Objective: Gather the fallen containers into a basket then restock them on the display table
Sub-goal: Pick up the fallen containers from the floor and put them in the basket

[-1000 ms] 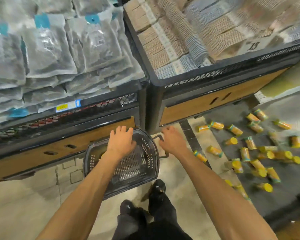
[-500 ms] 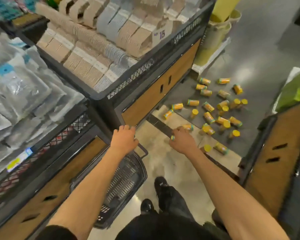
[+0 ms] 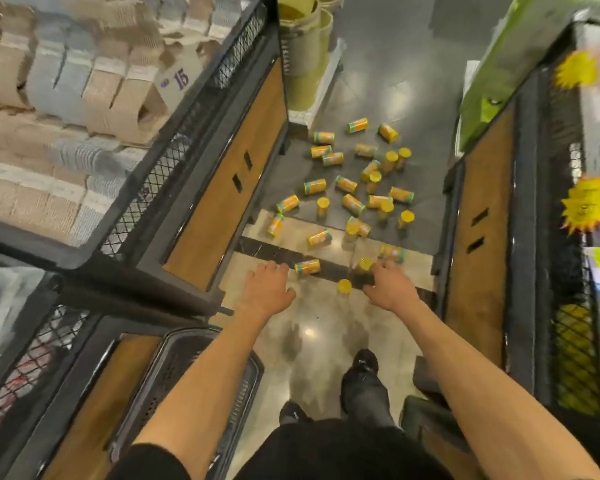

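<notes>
Several yellow containers (image 3: pixel 353 188) with teal bands lie scattered on the aisle floor ahead; some stand upright, most lie on their sides. A dark plastic basket (image 3: pixel 174 382) sits on the floor at lower left, beside the display bin and partly under my left forearm. My left hand (image 3: pixel 267 292) hovers with relaxed spread fingers, holding nothing, just short of a fallen container (image 3: pixel 307 267). My right hand (image 3: pixel 390 289) is stretched forward, fingers loose and empty, near an upright container (image 3: pixel 344 286).
A black mesh display bin (image 3: pixel 222 161) with wooden panels, stocked with cardboard packs, stands to the left. Another bin (image 3: pixel 492 220) stands on the right with yellow star tags. Yellow-green buckets (image 3: pixel 302 64) stand at the far end. My feet (image 3: pixel 359 368) stand on the glossy floor.
The view has swung right from the basket toward the spilled containers. Both hands left the basket, which now lies behind them at lower left, and reach forward toward the nearest containers.
</notes>
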`<move>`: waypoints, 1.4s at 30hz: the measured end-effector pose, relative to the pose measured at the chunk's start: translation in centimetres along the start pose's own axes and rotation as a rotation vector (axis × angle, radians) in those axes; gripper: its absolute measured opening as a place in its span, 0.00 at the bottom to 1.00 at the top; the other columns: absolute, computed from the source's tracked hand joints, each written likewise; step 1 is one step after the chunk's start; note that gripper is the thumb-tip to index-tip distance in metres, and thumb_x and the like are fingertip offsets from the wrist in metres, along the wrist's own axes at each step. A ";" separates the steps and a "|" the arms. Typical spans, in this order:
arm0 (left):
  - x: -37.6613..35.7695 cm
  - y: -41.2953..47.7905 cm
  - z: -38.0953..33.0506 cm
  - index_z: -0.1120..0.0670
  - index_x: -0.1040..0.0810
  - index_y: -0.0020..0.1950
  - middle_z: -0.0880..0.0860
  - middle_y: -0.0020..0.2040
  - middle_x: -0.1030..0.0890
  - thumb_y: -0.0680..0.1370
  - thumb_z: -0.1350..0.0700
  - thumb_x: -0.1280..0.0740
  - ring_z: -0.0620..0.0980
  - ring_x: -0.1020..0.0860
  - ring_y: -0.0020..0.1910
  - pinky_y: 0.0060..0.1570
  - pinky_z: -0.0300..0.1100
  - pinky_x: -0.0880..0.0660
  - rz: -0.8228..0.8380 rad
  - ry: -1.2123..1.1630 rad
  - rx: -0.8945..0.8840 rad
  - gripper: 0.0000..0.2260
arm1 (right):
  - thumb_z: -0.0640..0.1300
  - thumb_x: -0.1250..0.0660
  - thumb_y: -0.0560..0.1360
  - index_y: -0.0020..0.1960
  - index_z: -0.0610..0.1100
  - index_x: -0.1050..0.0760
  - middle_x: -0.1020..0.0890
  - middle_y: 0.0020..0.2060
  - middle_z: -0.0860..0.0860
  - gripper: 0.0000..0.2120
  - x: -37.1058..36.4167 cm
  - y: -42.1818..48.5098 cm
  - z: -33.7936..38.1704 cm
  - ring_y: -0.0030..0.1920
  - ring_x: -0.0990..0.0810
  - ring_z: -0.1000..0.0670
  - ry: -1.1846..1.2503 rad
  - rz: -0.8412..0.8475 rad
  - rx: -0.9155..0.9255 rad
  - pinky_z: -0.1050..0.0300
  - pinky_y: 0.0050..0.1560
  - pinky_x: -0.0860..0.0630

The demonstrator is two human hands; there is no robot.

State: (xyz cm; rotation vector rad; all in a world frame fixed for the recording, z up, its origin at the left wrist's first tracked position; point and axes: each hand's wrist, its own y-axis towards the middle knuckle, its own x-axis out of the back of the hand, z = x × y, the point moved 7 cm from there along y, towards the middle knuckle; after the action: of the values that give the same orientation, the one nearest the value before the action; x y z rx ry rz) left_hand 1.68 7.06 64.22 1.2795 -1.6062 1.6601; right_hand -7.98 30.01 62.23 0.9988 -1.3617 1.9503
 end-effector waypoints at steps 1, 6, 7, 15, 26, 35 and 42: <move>-0.1 1.0 -1.2 0.53 0.32 0.70 0.56 0.66 0.28 0.78 0.45 0.39 0.58 0.31 0.65 0.61 0.54 0.31 0.010 -0.003 -0.004 0.23 | 0.51 0.35 0.77 0.66 0.40 0.30 0.29 0.63 0.40 0.22 0.2 0.4 -1.4 0.63 0.29 0.38 0.014 0.009 -0.013 0.47 0.60 0.28; -0.5 5.8 -7.2 0.53 0.32 0.71 0.56 0.67 0.28 0.78 0.46 0.38 0.58 0.30 0.66 0.63 0.53 0.32 0.043 -0.013 -0.009 0.23 | 0.50 0.35 0.76 0.63 0.43 0.28 0.27 0.60 0.42 0.19 1.4 2.9 -7.7 0.60 0.28 0.38 0.066 0.042 -0.047 0.46 0.58 0.27; -0.7 6.8 -8.2 0.53 0.32 0.70 0.57 0.66 0.28 0.78 0.46 0.38 0.58 0.30 0.66 0.62 0.53 0.32 0.046 -0.009 -0.008 0.22 | 0.50 0.35 0.76 0.63 0.44 0.29 0.27 0.60 0.42 0.19 1.4 3.4 -8.8 0.61 0.28 0.39 0.076 0.056 -0.048 0.45 0.59 0.27; -4.4 14.2 -12.9 0.54 0.31 0.70 0.58 0.66 0.27 0.78 0.47 0.36 0.59 0.30 0.65 0.59 0.54 0.29 0.116 0.006 -0.080 0.22 | 0.49 0.35 0.77 0.69 0.42 0.31 0.29 0.64 0.41 0.23 -1.4 8.0 -15.6 0.65 0.31 0.38 0.124 0.123 -0.124 0.41 0.63 0.29; -20.9 27.9 -12.2 0.55 0.30 0.69 0.59 0.66 0.27 0.79 0.49 0.36 0.60 0.28 0.65 0.56 0.51 0.28 0.172 -0.050 -0.147 0.21 | 0.45 0.35 0.77 0.70 0.43 0.33 0.30 0.64 0.42 0.23 -15.8 21.1 -19.9 0.66 0.32 0.39 0.193 0.117 -0.230 0.43 0.61 0.30; -36.4 39.5 -10.7 0.55 0.30 0.68 0.60 0.64 0.27 0.76 0.51 0.32 0.62 0.28 0.64 0.59 0.53 0.30 0.150 -0.130 -0.107 0.22 | 0.49 0.35 0.77 0.71 0.44 0.34 0.31 0.66 0.43 0.25 -29.9 32.8 -23.0 0.67 0.33 0.40 0.035 0.068 -0.164 0.45 0.62 0.30; -46.3 46.2 -10.3 0.54 0.35 0.73 0.61 0.66 0.31 0.75 0.50 0.28 0.64 0.31 0.65 0.61 0.56 0.30 0.093 -0.122 -0.128 0.29 | 0.55 0.30 0.74 0.71 0.43 0.34 0.31 0.65 0.42 0.31 -38.8 40.7 -26.9 0.66 0.32 0.38 -0.082 0.051 -0.032 0.42 0.58 0.27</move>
State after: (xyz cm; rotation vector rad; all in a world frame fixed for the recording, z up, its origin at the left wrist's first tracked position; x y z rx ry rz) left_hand -20.48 20.05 3.21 1.2803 -1.8387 1.5302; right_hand -24.53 40.88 3.14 1.0483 -1.4726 1.9370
